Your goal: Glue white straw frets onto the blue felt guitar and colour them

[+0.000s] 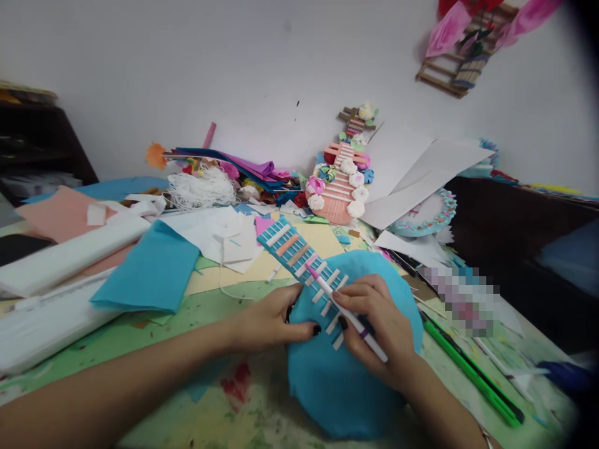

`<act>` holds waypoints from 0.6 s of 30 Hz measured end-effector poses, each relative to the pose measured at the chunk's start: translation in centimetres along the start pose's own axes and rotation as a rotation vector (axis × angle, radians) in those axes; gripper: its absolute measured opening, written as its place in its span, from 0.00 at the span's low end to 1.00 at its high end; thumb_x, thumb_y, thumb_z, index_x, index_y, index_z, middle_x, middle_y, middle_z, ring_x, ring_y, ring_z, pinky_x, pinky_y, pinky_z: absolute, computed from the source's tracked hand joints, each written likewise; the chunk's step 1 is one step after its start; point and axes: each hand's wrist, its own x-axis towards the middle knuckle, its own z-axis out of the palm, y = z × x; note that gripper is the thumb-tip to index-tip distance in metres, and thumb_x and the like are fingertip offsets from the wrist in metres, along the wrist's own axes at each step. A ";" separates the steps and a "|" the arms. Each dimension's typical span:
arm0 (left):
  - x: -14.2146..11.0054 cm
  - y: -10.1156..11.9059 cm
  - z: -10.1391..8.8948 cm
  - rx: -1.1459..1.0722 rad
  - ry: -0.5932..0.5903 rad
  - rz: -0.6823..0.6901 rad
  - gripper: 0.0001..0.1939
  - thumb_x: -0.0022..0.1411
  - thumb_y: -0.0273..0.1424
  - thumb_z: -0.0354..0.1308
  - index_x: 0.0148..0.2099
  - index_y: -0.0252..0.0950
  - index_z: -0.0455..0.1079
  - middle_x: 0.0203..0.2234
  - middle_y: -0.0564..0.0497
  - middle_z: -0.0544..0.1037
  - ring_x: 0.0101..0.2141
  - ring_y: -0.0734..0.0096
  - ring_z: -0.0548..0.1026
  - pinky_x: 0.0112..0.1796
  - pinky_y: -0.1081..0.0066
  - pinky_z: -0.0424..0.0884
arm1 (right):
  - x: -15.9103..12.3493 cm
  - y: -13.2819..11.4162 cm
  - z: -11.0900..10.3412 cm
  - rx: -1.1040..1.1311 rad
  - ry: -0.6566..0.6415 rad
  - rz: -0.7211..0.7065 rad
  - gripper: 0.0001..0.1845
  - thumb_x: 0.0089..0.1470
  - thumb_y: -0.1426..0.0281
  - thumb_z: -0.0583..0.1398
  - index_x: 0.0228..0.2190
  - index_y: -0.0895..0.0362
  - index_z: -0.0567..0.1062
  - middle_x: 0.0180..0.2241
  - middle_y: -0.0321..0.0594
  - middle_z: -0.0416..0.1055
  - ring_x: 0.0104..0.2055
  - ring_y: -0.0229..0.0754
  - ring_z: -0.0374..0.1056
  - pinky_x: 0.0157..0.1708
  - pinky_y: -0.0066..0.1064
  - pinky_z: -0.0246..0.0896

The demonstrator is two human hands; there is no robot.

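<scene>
A round blue piece lies on the paint-stained table in front of me. On it rests a long blue strip with white, orange and tan bars across it, like a guitar neck. My left hand presses its fingers flat on the strip's near end, holding it down. My right hand is closed around a white and pink pen, whose tip touches the strip.
A blue sheet and white rolls lie at the left. A finished pink guitar craft with paper flowers leans on the wall, beside coloured paper scraps. Green pens lie at the right.
</scene>
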 end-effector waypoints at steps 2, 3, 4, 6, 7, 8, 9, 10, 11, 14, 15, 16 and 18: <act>0.0 0.0 0.1 -0.038 -0.005 0.004 0.24 0.54 0.38 0.60 0.52 0.33 0.66 0.45 0.47 0.76 0.46 0.56 0.73 0.46 0.61 0.71 | 0.0 0.0 0.0 0.024 -0.043 -0.028 0.20 0.52 0.82 0.57 0.47 0.58 0.68 0.38 0.47 0.73 0.40 0.48 0.67 0.40 0.46 0.61; 0.0 0.0 0.1 -0.060 -0.009 0.004 0.25 0.54 0.38 0.59 0.52 0.33 0.66 0.46 0.47 0.76 0.46 0.56 0.73 0.46 0.62 0.71 | 0.0 0.0 0.0 0.034 -0.053 -0.045 0.20 0.52 0.83 0.56 0.47 0.59 0.68 0.38 0.46 0.73 0.40 0.47 0.67 0.40 0.46 0.61; 0.1 0.0 0.1 -0.072 -0.011 0.001 0.25 0.54 0.38 0.59 0.53 0.33 0.66 0.47 0.46 0.76 0.46 0.56 0.73 0.46 0.62 0.71 | 0.0 0.0 0.0 0.041 -0.048 -0.055 0.20 0.52 0.83 0.56 0.47 0.59 0.68 0.37 0.46 0.73 0.39 0.47 0.67 0.39 0.45 0.61; 0.0 0.1 0.1 -0.053 -0.004 -0.015 0.24 0.54 0.38 0.60 0.51 0.32 0.66 0.46 0.46 0.76 0.46 0.55 0.73 0.47 0.60 0.71 | 0.0 -0.1 -0.1 0.045 -0.002 -0.047 0.21 0.52 0.84 0.55 0.47 0.59 0.68 0.37 0.47 0.73 0.39 0.46 0.67 0.39 0.44 0.61; 0.0 0.2 0.1 -0.029 0.004 -0.017 0.24 0.54 0.38 0.60 0.51 0.32 0.66 0.46 0.45 0.76 0.47 0.54 0.73 0.47 0.59 0.71 | 0.0 -0.1 -0.1 0.047 0.022 -0.037 0.21 0.52 0.84 0.55 0.48 0.59 0.68 0.38 0.47 0.73 0.39 0.46 0.67 0.39 0.44 0.62; 0.0 0.2 0.1 -0.010 0.009 -0.017 0.24 0.54 0.38 0.60 0.51 0.32 0.67 0.46 0.45 0.76 0.47 0.54 0.73 0.47 0.59 0.71 | 0.0 -0.1 -0.1 0.048 0.034 -0.031 0.21 0.52 0.84 0.55 0.47 0.59 0.68 0.38 0.48 0.73 0.39 0.46 0.66 0.39 0.44 0.62; 0.0 0.3 0.1 -0.001 0.011 -0.021 0.24 0.53 0.38 0.60 0.51 0.33 0.67 0.45 0.46 0.76 0.46 0.54 0.73 0.47 0.58 0.71 | -0.1 -0.1 -0.1 0.048 0.020 -0.030 0.21 0.51 0.84 0.56 0.47 0.59 0.68 0.38 0.48 0.73 0.39 0.46 0.66 0.39 0.44 0.62; 0.0 0.3 0.1 -0.009 0.009 -0.027 0.24 0.53 0.37 0.60 0.51 0.33 0.67 0.45 0.46 0.76 0.46 0.54 0.73 0.47 0.59 0.71 | -0.1 -0.1 -0.1 0.051 -0.008 -0.035 0.21 0.51 0.84 0.56 0.47 0.59 0.68 0.38 0.47 0.73 0.39 0.47 0.66 0.39 0.44 0.61; -0.1 0.3 0.1 -0.029 0.007 -0.030 0.24 0.53 0.37 0.59 0.51 0.33 0.67 0.44 0.47 0.77 0.46 0.55 0.73 0.46 0.59 0.72 | -0.1 -0.1 -0.1 0.059 -0.034 -0.043 0.20 0.51 0.84 0.57 0.46 0.59 0.69 0.38 0.47 0.74 0.39 0.47 0.66 0.39 0.44 0.61; 0.0 0.2 0.1 -0.067 0.012 -0.017 0.24 0.53 0.37 0.60 0.51 0.34 0.67 0.45 0.46 0.77 0.46 0.56 0.73 0.46 0.60 0.72 | -0.1 0.0 -0.1 0.094 -0.023 -0.042 0.20 0.51 0.84 0.56 0.46 0.60 0.69 0.38 0.47 0.74 0.40 0.47 0.67 0.40 0.45 0.61; 0.0 0.1 0.1 -0.057 0.020 -0.006 0.24 0.53 0.37 0.60 0.51 0.33 0.67 0.45 0.46 0.77 0.46 0.56 0.73 0.47 0.59 0.72 | -0.1 0.0 0.0 0.097 0.007 -0.029 0.21 0.51 0.84 0.56 0.47 0.60 0.69 0.38 0.47 0.73 0.40 0.46 0.67 0.40 0.44 0.61; 0.0 0.1 0.2 -0.041 0.026 0.009 0.24 0.53 0.37 0.61 0.51 0.33 0.67 0.45 0.46 0.77 0.46 0.56 0.73 0.47 0.59 0.72 | 0.0 0.1 0.0 0.095 0.032 -0.016 0.21 0.51 0.84 0.56 0.47 0.60 0.69 0.39 0.48 0.73 0.40 0.46 0.67 0.40 0.44 0.61; 0.0 0.0 0.2 -0.015 0.039 0.011 0.24 0.52 0.37 0.61 0.51 0.33 0.67 0.44 0.46 0.77 0.45 0.56 0.73 0.46 0.59 0.72 | 0.1 0.1 0.0 0.086 0.021 -0.009 0.21 0.50 0.84 0.57 0.47 0.60 0.69 0.39 0.48 0.73 0.40 0.46 0.67 0.40 0.44 0.61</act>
